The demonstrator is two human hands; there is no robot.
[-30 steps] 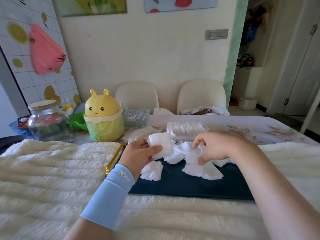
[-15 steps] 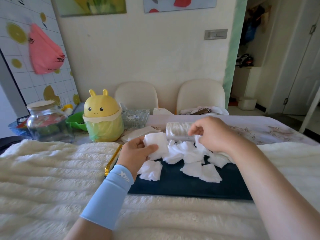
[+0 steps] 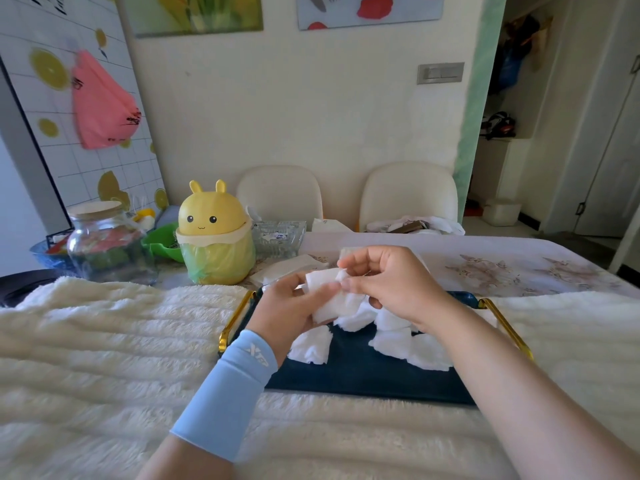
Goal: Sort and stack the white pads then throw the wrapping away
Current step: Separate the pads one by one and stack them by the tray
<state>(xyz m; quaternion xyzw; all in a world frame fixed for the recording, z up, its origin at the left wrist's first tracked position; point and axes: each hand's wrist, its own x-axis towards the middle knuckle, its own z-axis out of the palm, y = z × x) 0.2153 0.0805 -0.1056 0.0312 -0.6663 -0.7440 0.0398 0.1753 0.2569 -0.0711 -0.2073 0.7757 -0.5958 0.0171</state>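
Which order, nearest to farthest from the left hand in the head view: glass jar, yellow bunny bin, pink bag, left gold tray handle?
1. Gold tray handle, just left of the left hand.
2. Yellow bunny bin, behind and to the left.
3. Glass jar, further left on the table.
4. Pink bag, high on the left wall.

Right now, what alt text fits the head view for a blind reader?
The left hand holds white pads over a dark blue tray while the right hand pinches their top edge. Loose pads lie on the tray.
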